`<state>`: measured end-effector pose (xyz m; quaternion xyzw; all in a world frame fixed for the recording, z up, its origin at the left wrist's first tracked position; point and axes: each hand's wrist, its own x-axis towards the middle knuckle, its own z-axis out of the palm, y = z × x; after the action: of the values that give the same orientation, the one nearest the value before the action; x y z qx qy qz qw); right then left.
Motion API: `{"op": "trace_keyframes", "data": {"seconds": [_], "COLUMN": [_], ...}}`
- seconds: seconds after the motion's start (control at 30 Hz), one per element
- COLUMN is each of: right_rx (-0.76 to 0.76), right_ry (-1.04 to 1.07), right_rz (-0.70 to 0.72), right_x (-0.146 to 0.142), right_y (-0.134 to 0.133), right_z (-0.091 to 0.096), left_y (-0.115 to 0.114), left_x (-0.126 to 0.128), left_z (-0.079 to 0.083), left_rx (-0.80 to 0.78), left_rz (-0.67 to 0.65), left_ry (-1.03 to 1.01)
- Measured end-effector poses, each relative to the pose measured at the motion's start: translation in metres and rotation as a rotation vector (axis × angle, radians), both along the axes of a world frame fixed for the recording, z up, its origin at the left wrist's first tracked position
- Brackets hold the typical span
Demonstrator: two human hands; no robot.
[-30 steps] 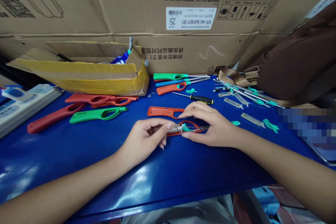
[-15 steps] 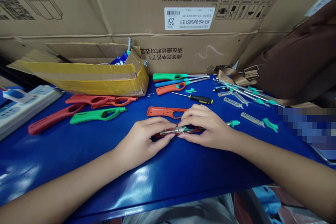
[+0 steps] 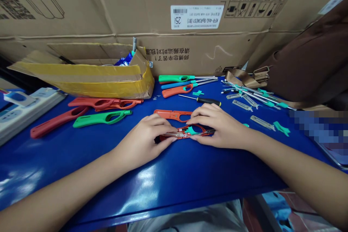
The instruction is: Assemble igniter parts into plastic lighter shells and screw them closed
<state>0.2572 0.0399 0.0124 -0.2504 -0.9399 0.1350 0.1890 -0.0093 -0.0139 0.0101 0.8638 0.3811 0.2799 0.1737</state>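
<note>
An orange lighter shell half (image 3: 187,132) lies on the blue table (image 3: 174,181), with a metal tube and a teal trigger piece set in it. My left hand (image 3: 144,139) is closed on its left end, fingers curled over the handle part. My right hand (image 3: 217,125) pinches its right end by the trigger loop, fingertips pressed on the teal piece. A second orange shell half (image 3: 171,115) lies just behind the two hands. A black-handled screwdriver (image 3: 202,100) rests a little farther back.
Red and green shell halves (image 3: 102,117) lie at the left, finished lighters (image 3: 179,84) at the back. Metal tubes with teal triggers (image 3: 255,98) spread at the right. A taped cardboard box (image 3: 87,74), a power strip (image 3: 24,107) and a brown bag (image 3: 312,61) ring the table.
Both hands moved slightly away from me and pressed the metal tube and teal piece down into the orange shell. My left hand closed further over the shell's left end.
</note>
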Motion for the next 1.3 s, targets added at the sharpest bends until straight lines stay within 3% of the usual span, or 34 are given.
{"op": "trace_keyframes", "data": {"seconds": [0.23,0.53,0.83,1.07,1.3], "right_rx": [-0.028,-0.046,-0.050,-0.035,0.076], "right_ry": [-0.065,-0.054,-0.053,-0.051,-0.046], "right_rz": [0.011,0.021,0.038,0.038,0.223], "right_x": [0.002,0.002,0.002,0.002,0.005], "right_y": [0.002,0.004,0.004,0.003,-0.002], "right_z": [-0.003,-0.004,-0.004,-0.003,0.006], "left_y": [0.002,0.000,0.003,0.002,-0.004], "left_x": [0.001,-0.002,-0.001,-0.003,-0.001], "left_z": [0.001,-0.001,0.001,0.002,0.006], "left_rx": [-0.042,0.092,-0.008,0.030,0.123], "left_rz": [0.019,0.025,-0.013,0.001,0.032], "left_ry": [-0.051,0.117,-0.013,0.080,0.192]}}
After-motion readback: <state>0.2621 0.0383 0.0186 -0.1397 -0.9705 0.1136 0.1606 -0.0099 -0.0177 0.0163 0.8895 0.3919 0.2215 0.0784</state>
